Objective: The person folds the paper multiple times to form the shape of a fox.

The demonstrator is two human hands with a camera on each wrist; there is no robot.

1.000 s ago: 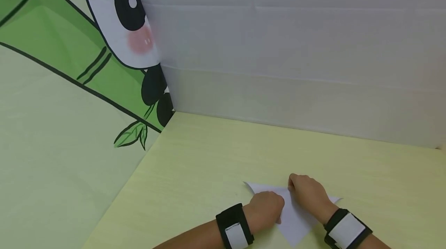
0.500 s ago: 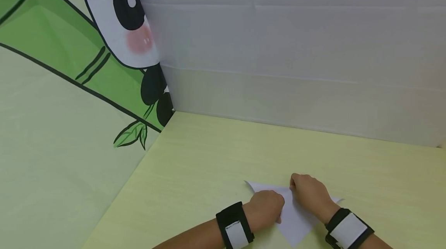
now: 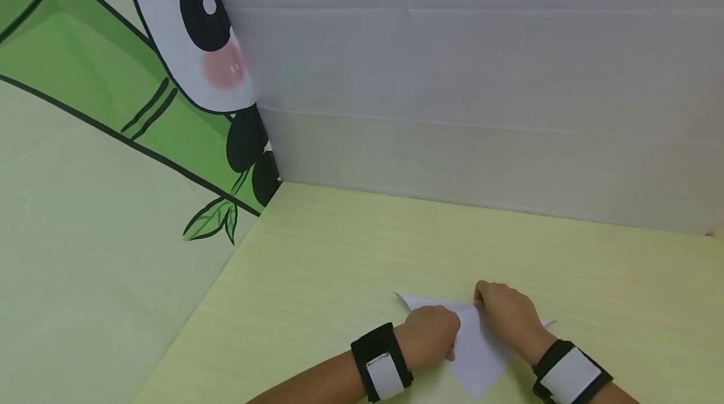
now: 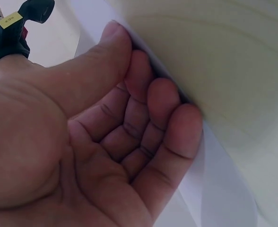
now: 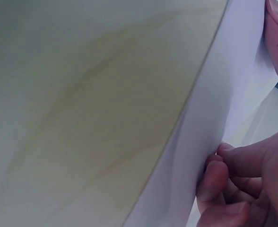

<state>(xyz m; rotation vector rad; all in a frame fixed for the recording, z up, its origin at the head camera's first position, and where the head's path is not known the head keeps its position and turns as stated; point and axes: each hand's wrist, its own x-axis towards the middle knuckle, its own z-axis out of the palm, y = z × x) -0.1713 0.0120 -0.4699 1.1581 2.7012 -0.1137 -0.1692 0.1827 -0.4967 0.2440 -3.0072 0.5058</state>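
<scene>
A white sheet of paper (image 3: 475, 359), folded to a triangular outline, lies on the table with a point toward the person and its far corners lifting. My left hand (image 3: 430, 336) grips the paper left of its middle. Curled fingers and the thumb meet at its edge in the left wrist view, where the paper (image 4: 229, 189) runs past the fingertips (image 4: 185, 125). My right hand (image 3: 509, 317) pinches the paper near its far edge. In the right wrist view its thumb and index finger (image 5: 214, 177) close on the paper (image 5: 200, 109). The palms cover part of the sheet.
The pale yellow table (image 3: 339, 266) runs back to a grey-white wall covering (image 3: 481, 77). On the left, a light green panel (image 3: 102, 234) with a cartoon panda and bamboo borders the table. Each wrist wears a black strap (image 3: 381, 363).
My right hand has shifted slightly to the right along the paper's far edge. The left hand has barely moved, and both keep their hold.
</scene>
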